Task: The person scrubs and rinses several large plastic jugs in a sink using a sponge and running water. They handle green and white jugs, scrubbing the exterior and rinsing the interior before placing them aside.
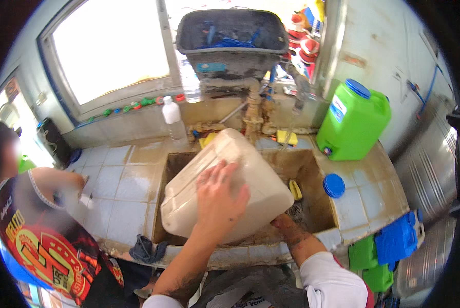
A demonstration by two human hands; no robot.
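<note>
A large whitish plastic container (259, 173) lies tilted over the sink basin (322, 208). My left hand (222, 192) rests on its upper face with the fingers spread. Reaching under the container's lower right edge, my right hand (279, 221) is mostly hidden, so its grip cannot be seen. A yellow sponge or scrubber (295, 190) lies inside the basin, near the drain (294, 210). Water seems to run from the faucet (301, 92) behind the basin. To the right, a blue screw cap (334, 186) sits on the tiled counter.
A green water jug (353, 119) stands at the back right. Behind the sink are a black plastic tub (232, 38), pipes (253, 107) and a clear bottle (174, 123). A dark cloth (147, 248) hangs at the counter's front edge. Another person (49, 231) stands close at left.
</note>
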